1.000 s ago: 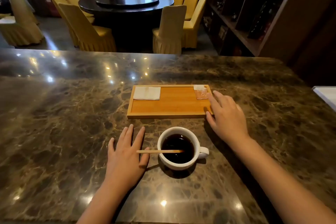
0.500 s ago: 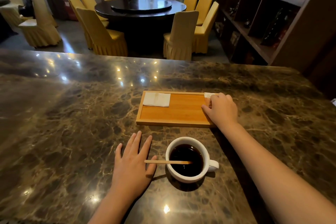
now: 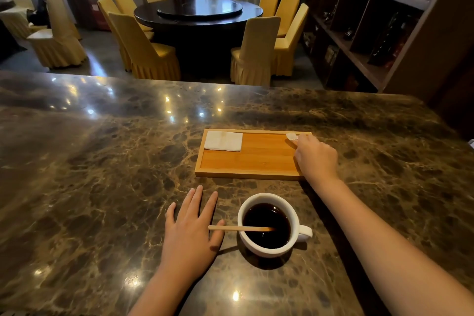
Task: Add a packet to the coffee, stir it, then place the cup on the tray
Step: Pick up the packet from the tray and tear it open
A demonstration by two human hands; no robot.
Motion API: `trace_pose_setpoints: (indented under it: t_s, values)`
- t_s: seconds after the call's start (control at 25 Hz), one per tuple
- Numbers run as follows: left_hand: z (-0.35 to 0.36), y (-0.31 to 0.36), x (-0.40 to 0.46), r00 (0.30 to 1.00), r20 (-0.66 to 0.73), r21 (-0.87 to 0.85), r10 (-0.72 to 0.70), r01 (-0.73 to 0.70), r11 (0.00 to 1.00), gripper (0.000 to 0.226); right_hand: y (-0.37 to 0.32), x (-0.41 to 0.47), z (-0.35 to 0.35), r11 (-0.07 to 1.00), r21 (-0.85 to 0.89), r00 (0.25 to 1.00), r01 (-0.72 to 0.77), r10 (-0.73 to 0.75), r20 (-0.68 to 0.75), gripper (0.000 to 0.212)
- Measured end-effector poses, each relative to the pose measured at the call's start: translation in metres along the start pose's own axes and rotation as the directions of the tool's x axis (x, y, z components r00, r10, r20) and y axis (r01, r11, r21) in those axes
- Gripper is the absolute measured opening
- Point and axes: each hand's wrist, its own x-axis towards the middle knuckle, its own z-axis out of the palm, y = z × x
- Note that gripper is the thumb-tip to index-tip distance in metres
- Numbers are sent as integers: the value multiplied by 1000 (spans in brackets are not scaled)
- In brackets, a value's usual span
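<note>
Packet (image 3: 292, 136): lay at tray's (image 3: 251, 161) far right corner, your right hand (image 3: 316, 158) fingers pinching it.
Cup (image 3: 269, 223): stood on surface, stirrer (image 3: 239, 228) across rim.
Left hand (image 3: 191, 233): flat, released, beside cup.

Packet (image 3: 292, 136) at tray's (image 3: 246, 174) far right corner: mostly covered by right hand (image 3: 316, 158), grip undeterminable; stirrer (image 3: 239, 228) tip submerged in coffee (image 3: 266, 224).
</note>
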Motion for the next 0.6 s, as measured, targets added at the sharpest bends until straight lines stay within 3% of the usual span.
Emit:
trace_pose_setpoints:
  t_s: [0.08,0.16,0.24,0.32,0.44,0.6]
  values:
    - [0,0,0,1000,0,-1,-1,1,1000,58,6,-4,-1,979,182,985,-93,117,-125,12]
    - [0,0,0,1000,-2,-4,0,0,1000,57,15,-7,-6,893,402,929,-204,306,-207,12]
    - [1,0,0,1000,1,-3,-2,2,1000,57,22,-8,-13,715,644,851,-273,491,-184,10]
    - [1,1,1,1000,7,-10,-7,7,1000,57,26,-10,-23,431,851,782,-300,622,-39,8]
    - [0,1,1,1000,14,-7,-7,7,1000,57,23,-17,-35,62,950,756,-305,623,202,12]
    - [-2,1,1,1000,27,5,0,0,1000,57,15,-33,-52,-209,938,801,-276,490,344,5]
